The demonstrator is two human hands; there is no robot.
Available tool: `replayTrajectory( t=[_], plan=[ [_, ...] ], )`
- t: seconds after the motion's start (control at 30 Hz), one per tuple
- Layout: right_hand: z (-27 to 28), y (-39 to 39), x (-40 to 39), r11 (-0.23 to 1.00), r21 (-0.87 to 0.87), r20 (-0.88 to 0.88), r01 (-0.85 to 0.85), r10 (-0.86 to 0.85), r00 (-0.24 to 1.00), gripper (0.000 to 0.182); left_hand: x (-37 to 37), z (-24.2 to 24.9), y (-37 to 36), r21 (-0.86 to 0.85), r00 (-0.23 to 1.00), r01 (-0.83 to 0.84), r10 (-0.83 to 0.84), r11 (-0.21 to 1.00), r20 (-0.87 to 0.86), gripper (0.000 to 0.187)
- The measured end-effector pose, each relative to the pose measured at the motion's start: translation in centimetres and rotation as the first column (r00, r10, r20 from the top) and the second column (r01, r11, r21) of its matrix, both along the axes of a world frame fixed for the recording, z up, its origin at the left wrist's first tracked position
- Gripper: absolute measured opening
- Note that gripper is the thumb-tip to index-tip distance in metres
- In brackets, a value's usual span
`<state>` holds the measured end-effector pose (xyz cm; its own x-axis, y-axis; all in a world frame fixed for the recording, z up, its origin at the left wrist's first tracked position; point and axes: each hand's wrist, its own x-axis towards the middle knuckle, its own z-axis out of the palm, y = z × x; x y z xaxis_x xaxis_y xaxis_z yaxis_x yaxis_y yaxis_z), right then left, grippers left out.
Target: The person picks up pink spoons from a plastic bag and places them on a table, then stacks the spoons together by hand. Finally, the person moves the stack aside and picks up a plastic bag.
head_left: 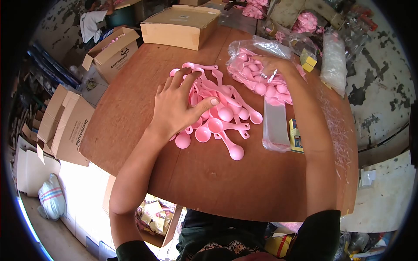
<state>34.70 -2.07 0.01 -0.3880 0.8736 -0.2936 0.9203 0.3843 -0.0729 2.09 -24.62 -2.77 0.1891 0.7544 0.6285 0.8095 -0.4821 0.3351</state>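
Note:
A heap of pink plastic spoons lies in the middle of the brown wooden table. My left hand rests flat on the heap's left side, fingers spread over the spoons and thumb pointing right. My right hand reaches into a clear plastic bag full of more pink spoons at the far right of the table; its fingers are partly hidden among the spoons and I cannot tell what they hold.
A stack of empty clear bags and a small yellow box lie right of the heap. A closed cardboard box stands at the far edge. Open cartons sit left of the table. A person crouches at the far left.

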Motion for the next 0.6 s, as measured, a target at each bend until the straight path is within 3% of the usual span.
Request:
replayTrajectory(
  t=[0.13,0.27,0.37,0.43,0.6],
  plan=[
    [0.9,-0.7,-0.1,0.990,0.007,0.062,-0.141,0.140,0.988,0.073,0.0,0.0,-0.1,-0.018,1.000,0.010,-0.009,1.000,0.012,0.072],
    [1.1,-2.2,-0.7,0.996,0.040,-0.007,-0.084,0.084,0.996,0.075,0.2,0.0,-0.3,-0.038,0.999,0.017,-0.016,0.999,0.035,0.069],
    [1.6,-3.3,-0.9,0.989,0.122,0.022,-0.079,0.077,0.997,0.067,0.0,0.0,-0.2,-0.060,0.999,0.019,-0.017,0.998,0.041,0.068],
    [3.0,-5.0,-1.6,0.977,0.205,0.094,-0.064,0.046,0.995,0.047,0.0,0.2,-0.3,-0.068,0.999,0.017,-0.014,0.998,0.045,0.067],
    [3.9,-4.9,1.4,0.904,0.402,-0.005,-0.144,0.160,0.987,0.044,0.0,0.2,-0.3,-0.061,0.998,0.008,-0.004,0.998,0.055,0.067]
  ],
)
